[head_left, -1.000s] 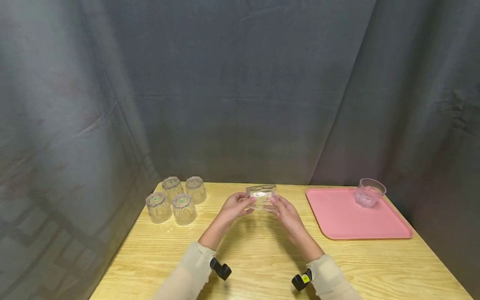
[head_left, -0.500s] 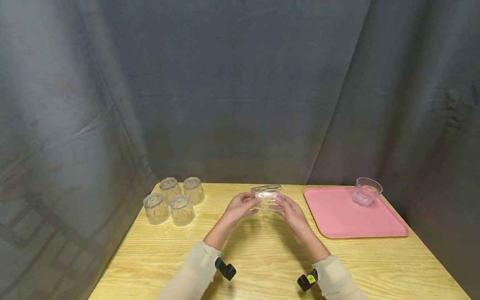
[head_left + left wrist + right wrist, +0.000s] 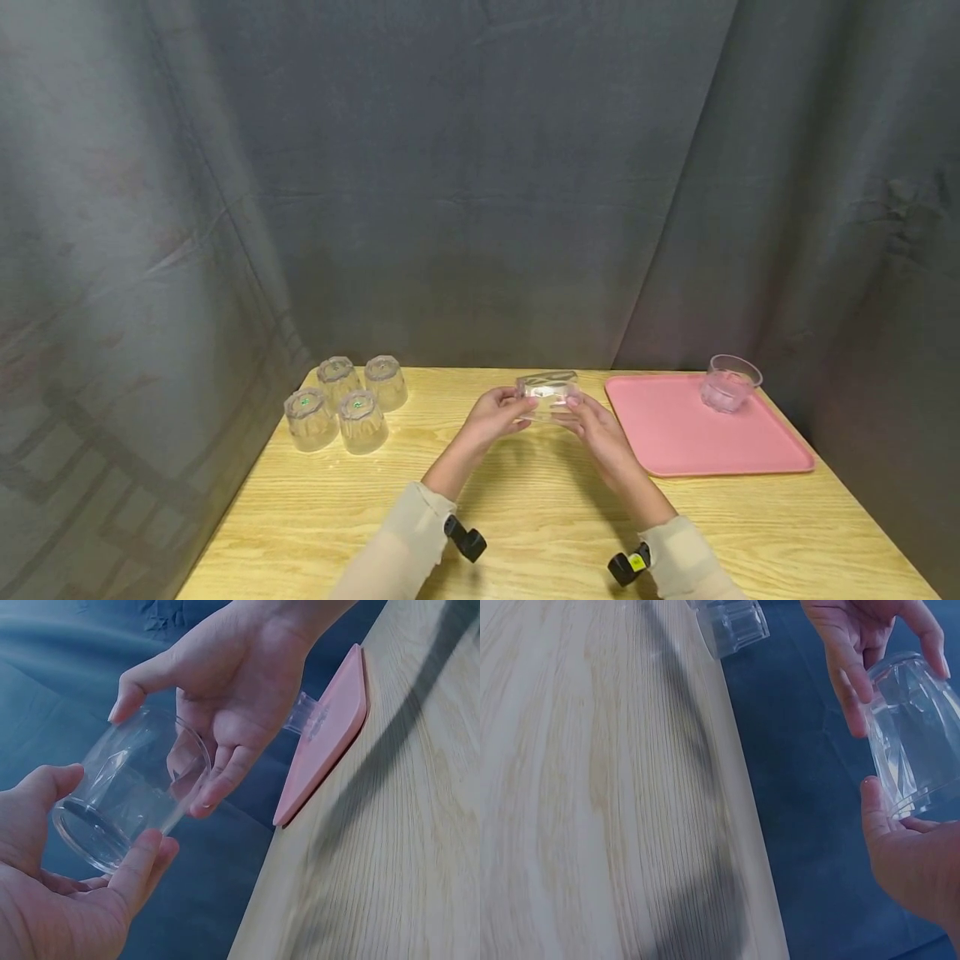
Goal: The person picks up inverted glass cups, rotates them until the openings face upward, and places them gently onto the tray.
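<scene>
A clear glass tumbler (image 3: 547, 390) lies on its side in the air above the wooden table, held between both hands. My left hand (image 3: 493, 417) grips one end with thumb and fingers. At the other end, my right hand (image 3: 602, 433) pinches it, thumb toward me. The left wrist view shows the tumbler (image 3: 135, 787) tilted between the left hand (image 3: 82, 900) below and the right hand (image 3: 232, 682) above. In the right wrist view the tumbler (image 3: 919, 735) is partly cut off by the frame edge.
Several clear glasses (image 3: 363, 423) stand upside down in a group at the table's left. On the right, a pink tray (image 3: 697, 446) bears one upright glass (image 3: 726, 393) near its back right corner. Grey curtains (image 3: 465, 208) hang behind and at both sides of the table (image 3: 555, 533).
Both hands have shifted to the right together, carrying the tumbler closer to the pink tray. The grip looks the same. The head view has turned slightly.
</scene>
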Motion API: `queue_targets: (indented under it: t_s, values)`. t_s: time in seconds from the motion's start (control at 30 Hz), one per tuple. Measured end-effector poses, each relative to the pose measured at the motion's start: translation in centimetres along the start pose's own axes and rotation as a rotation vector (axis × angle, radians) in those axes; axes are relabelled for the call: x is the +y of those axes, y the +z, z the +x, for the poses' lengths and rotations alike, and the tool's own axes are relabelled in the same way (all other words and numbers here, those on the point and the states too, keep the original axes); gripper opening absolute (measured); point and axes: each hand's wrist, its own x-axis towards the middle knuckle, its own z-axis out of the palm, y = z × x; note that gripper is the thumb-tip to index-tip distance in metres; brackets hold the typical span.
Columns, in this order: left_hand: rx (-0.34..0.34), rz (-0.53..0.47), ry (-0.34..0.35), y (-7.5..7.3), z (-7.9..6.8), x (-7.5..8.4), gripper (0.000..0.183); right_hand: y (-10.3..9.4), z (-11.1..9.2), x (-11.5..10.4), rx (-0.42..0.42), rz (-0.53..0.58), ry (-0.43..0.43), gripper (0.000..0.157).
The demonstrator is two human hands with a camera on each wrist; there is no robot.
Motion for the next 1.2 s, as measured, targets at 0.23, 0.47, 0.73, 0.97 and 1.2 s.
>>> queue_targets:
  t_s: [0.23,0.47,0.73,0.97,1.2]
  values:
    - [-0.003,-0.021,-0.014,0.8,0.2,-0.2,0.073,-0.7,-0.3,0.2,0.035,-0.013,0.006,0.064]
    - [-0.012,-0.024,-0.011,1.5,0.4,-0.4,0.073,-1.4,-0.5,0.0,0.061,-0.045,0.014,0.064]
    - [-0.017,-0.036,-0.006,2.2,0.7,-0.5,0.072,-2.0,-0.7,-0.2,0.065,-0.038,0.019,0.063]
    - [-0.025,-0.037,-0.025,2.8,0.9,-0.4,0.077,-2.6,-0.9,-0.3,0.069,-0.047,0.025,0.067]
    - [-0.026,-0.038,-0.027,3.4,1.1,-0.4,0.074,-3.0,-1.2,-0.5,0.078,-0.050,0.034,0.066]
